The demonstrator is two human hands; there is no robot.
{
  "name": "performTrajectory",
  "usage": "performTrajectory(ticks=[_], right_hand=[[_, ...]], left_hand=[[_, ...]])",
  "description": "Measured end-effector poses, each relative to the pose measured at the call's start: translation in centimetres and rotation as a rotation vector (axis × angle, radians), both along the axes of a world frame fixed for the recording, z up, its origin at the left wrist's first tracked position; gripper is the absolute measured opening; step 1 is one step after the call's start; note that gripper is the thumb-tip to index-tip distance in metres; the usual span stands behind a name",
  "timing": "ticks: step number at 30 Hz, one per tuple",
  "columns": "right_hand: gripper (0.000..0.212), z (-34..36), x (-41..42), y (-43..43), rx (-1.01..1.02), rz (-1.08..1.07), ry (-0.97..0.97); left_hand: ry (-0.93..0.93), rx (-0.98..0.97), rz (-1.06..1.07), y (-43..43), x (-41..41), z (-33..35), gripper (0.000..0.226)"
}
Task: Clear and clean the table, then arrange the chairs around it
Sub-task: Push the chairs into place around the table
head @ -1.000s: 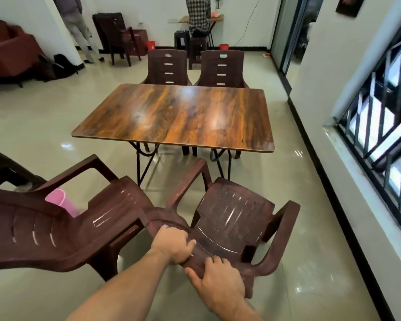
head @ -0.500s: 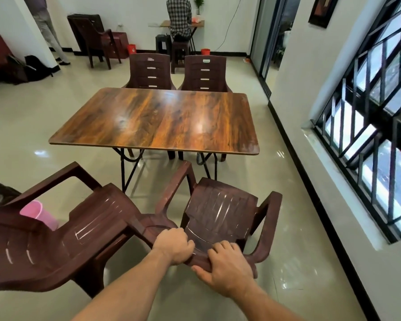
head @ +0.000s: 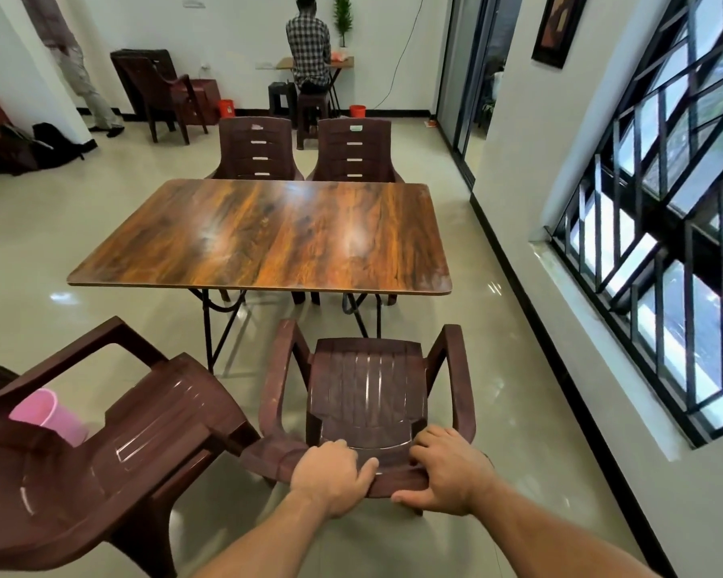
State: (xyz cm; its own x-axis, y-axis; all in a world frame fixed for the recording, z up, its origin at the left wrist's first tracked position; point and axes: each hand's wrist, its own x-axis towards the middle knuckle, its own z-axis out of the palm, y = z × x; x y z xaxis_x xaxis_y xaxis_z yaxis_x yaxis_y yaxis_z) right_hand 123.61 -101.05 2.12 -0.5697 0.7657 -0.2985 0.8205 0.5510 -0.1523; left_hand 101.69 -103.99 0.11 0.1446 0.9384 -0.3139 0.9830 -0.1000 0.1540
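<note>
Curled tight, left hand and right hand grip the chair by its backrest. It now faces the table square instead of skewed, just short of it. Push-in next, I reckon.

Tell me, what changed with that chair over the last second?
The brown plastic armchair swung from skewed to facing the wooden table squarely. The left hand and right hand kept gripping the top of its backrest. The neighbouring armchair, pink cup, table, far-left chair and far-right chair stayed put.
</note>
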Motion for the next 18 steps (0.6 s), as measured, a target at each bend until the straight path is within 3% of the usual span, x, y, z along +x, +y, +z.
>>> performTrajectory(ticks=[11, 18], right_hand=[[0.095, 0.4, 1.7, 0.6, 0.031, -0.019, -0.019], [0.102, -0.8, 2.4, -4.2, 0.082, 0.027, 0.02]], left_hand=[[0.008, -0.022, -0.112, -0.3, 0.4, 0.3, 0.085], [0.029, -0.08, -0.135, -4.1, 1.1, -0.1, 0.096]])
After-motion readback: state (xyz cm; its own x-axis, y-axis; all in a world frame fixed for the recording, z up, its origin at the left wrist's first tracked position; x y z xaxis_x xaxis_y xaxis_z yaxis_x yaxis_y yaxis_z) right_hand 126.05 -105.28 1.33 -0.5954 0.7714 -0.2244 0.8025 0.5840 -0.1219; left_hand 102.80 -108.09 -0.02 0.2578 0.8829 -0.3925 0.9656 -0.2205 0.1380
